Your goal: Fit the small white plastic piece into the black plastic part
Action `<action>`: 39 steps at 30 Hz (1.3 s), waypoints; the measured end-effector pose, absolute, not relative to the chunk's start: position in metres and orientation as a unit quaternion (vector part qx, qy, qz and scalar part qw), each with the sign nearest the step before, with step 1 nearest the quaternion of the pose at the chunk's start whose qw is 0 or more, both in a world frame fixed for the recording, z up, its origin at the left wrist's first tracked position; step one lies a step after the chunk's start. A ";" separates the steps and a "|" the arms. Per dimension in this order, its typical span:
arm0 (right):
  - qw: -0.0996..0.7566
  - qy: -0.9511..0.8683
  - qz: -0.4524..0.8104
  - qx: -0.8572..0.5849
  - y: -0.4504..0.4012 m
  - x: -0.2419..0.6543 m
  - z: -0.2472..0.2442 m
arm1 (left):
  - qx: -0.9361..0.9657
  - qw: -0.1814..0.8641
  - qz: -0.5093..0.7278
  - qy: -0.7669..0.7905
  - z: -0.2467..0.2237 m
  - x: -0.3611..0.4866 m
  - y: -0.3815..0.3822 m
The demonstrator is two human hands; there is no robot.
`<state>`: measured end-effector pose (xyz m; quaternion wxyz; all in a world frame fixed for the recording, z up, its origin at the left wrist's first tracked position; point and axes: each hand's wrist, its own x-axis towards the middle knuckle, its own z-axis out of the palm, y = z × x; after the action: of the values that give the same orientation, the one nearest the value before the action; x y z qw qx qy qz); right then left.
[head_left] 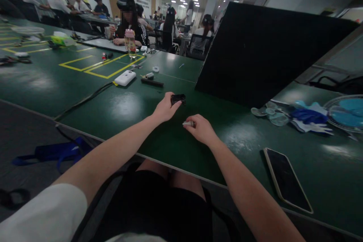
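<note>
My left hand (166, 107) is closed on a small black box-like part (178, 100), held just above the green table (172, 140). Its far side shows some open structure, too small to make out. To the right and a little nearer, my right hand (200, 128) pinches a small pale piece (188, 123) between thumb and fingers. The two held things are apart. Beyond my left hand lie a dark bar (152, 82) and a small whitish cylindrical piece (148, 76).
A large black panel (255, 53) stands tilted at the back right. A phone (287, 179) lies front right, with fan blades (273, 113), gloves (309, 117) and a fan (347, 107) behind. A white device (125, 78), a cable and a bottle (131, 44) are at the left. A person sits opposite.
</note>
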<state>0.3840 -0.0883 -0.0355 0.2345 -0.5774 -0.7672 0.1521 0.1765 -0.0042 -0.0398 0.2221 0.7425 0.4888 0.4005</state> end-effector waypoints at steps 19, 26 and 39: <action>0.224 -0.754 0.097 -0.610 -0.077 0.415 -0.040 | 0.806 0.202 0.322 0.453 -0.030 0.176 -0.019; 0.406 -0.653 0.190 -0.610 -0.077 0.422 -0.029 | 0.822 0.204 0.294 0.442 -0.031 0.176 -0.020; 0.577 -0.460 0.388 -0.553 -0.079 0.409 -0.024 | 0.873 0.175 0.230 0.392 -0.029 0.183 -0.029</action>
<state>0.4092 -0.0788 -0.0239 0.5767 -0.5526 -0.4601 0.3878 0.1831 -0.0289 -0.0290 0.1751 0.8732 0.3923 0.2303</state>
